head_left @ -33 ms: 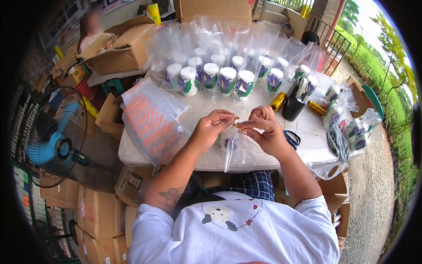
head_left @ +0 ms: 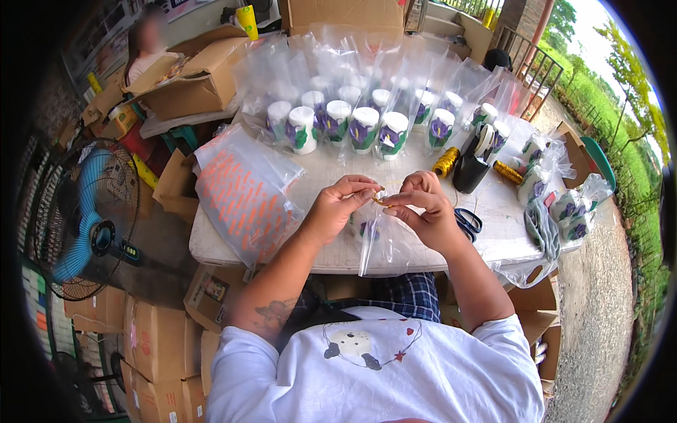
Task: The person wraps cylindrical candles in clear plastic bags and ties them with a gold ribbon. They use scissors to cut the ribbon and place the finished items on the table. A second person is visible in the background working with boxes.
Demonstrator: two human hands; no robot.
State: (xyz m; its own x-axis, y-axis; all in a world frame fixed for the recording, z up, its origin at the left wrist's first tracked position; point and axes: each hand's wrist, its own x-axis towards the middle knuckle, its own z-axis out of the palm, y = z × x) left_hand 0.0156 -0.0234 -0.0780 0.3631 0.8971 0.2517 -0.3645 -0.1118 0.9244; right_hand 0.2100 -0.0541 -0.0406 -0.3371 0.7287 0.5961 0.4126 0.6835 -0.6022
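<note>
In front of me, over the near part of the table, both hands pinch a thin gold tie at the gathered neck of a clear plastic bag (head_left: 384,247). My left hand (head_left: 341,206) closes thumb and forefinger on one side of the tie. On the other side, my right hand (head_left: 422,206) grips it with fingers bent. Inside the bag is a piece with purple on it, mostly hidden behind the hands and plastic. Dark-handled scissors (head_left: 469,223) lie just right of my right hand. Beyond stand several white, cup-shaped pieces (head_left: 364,130) with purple flowers and green leaves, in open clear bags.
Flat plastic bags with orange print (head_left: 243,194) lie at left. Gold spools (head_left: 446,162) flank a black holder (head_left: 471,166). Wrapped pieces (head_left: 570,211) crowd the right edge. A fan (head_left: 95,225) and cardboard boxes (head_left: 159,338) stand left; another person (head_left: 147,46) is far left.
The blue fan blades have turned. My hands stay almost in place, still pinching the gold tie, with only a slight shift of the right fingers.
</note>
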